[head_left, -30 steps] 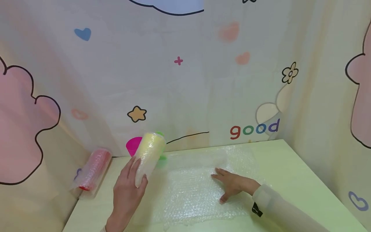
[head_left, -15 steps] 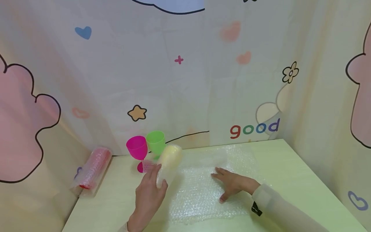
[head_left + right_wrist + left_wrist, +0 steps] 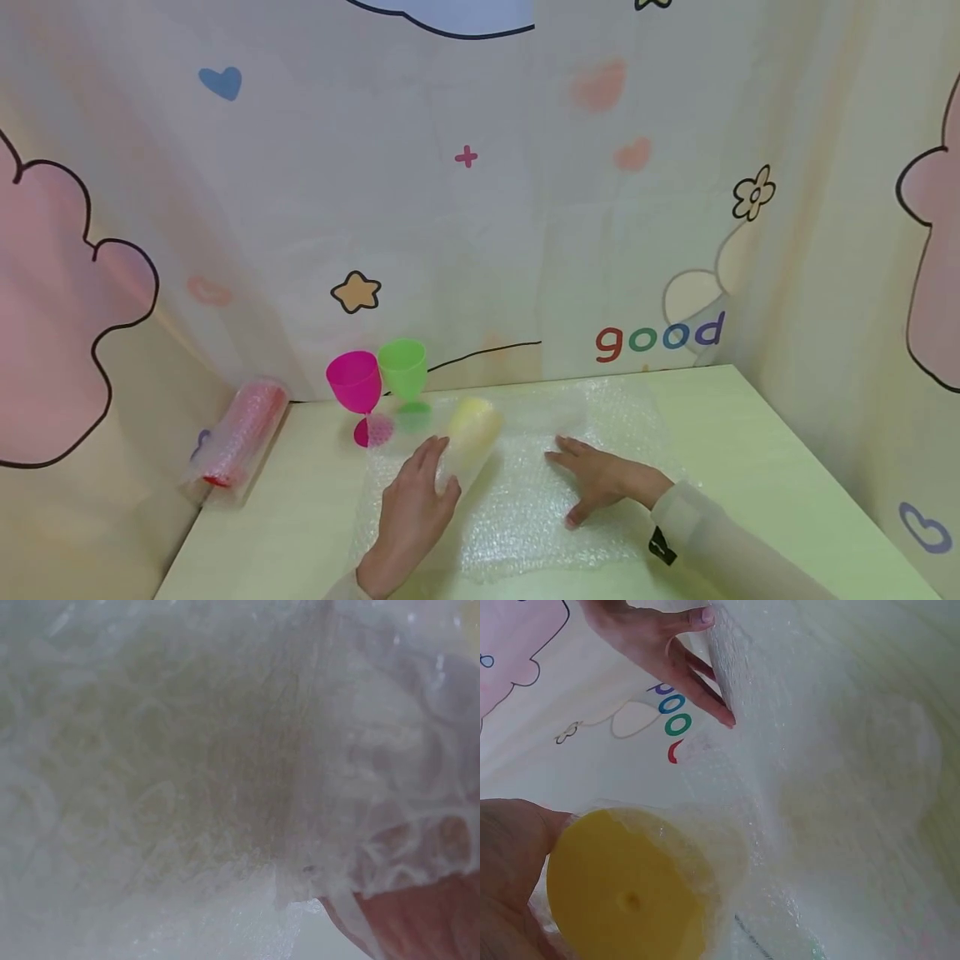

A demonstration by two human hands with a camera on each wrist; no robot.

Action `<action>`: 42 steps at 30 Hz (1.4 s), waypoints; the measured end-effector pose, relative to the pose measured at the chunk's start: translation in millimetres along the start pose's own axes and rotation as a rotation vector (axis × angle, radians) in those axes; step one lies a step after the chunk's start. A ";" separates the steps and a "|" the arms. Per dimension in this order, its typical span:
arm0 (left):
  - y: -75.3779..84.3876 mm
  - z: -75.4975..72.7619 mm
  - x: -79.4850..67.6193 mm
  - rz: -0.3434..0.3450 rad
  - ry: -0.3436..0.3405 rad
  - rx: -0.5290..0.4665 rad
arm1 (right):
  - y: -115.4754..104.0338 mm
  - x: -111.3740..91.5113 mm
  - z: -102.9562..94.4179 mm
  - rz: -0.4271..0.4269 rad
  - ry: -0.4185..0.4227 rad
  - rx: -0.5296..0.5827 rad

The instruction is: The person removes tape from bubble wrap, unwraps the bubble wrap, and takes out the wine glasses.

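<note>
My left hand point(image 3: 416, 504) grips a goblet wrapped in bubble wrap point(image 3: 474, 433), its yellow showing through. A round yellow disc point(image 3: 630, 892), which looks like the goblet's base, shows beside the left palm point(image 3: 510, 870) in the left wrist view. The wrapped goblet is tilted over a wide sheet of bubble wrap point(image 3: 525, 517) on the table. My right hand point(image 3: 596, 477) rests on that sheet with fingers spread. In the right wrist view, bubble wrap point(image 3: 165, 765) fills most of the picture, and part of a finger point(image 3: 420, 922) appears at the lower right.
A pink goblet point(image 3: 356, 379) and a green goblet point(image 3: 403, 367) stand by the back wall, behind the sheet's left corner. A pink-red bundle in bubble wrap point(image 3: 243, 433) lies at the table's left edge. Printed cloth walls point(image 3: 480, 233) enclose the pale green table point(image 3: 765, 483).
My left hand has carried the wrapped goblet rightward and lower over the sheet, bringing the pink and green goblets into full view. The right hand has stayed in place.
</note>
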State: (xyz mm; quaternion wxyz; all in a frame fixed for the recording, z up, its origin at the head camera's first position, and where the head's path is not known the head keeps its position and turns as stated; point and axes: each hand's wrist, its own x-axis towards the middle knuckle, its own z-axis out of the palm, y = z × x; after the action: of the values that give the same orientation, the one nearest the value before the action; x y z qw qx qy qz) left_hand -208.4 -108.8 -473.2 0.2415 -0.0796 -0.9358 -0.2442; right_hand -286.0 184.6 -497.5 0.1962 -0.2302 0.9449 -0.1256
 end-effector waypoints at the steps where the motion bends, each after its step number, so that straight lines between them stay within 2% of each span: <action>1: 0.7 1.0 0.4 0.003 -0.002 0.002 | -0.3 0.0 0.0 0.001 0.000 0.004; 10: 12.2 13.2 3.0 -0.012 -0.050 0.014 | 1.6 -0.3 0.3 -0.023 0.003 -0.011; 18: 17.6 27.1 1.6 -0.008 -0.072 0.016 | 2.0 -0.2 2.7 -0.015 -0.009 0.023; 23: 15.8 31.9 -0.2 -0.022 -0.141 0.010 | 2.7 -1.0 1.9 -0.013 -0.003 0.028; 30: 10.9 29.0 2.7 -0.076 -0.295 -0.011 | 3.4 1.0 -0.7 -0.015 -0.001 0.008; 36: 9.3 22.9 10.6 -0.090 -0.359 -0.053 | 1.4 1.7 -6.9 -0.020 0.015 0.006; 42: 7.1 22.7 8.4 -0.087 -0.406 -0.104 | -0.2 -2.5 -5.3 -0.016 -0.004 0.034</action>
State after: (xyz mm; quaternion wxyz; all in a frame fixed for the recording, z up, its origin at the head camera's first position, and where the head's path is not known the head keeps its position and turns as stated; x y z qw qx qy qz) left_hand -223.2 -91.2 -483.4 0.0329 -0.0991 -0.9539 -0.2812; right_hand -286.2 186.4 -492.0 0.2008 -0.2348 0.9403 -0.1427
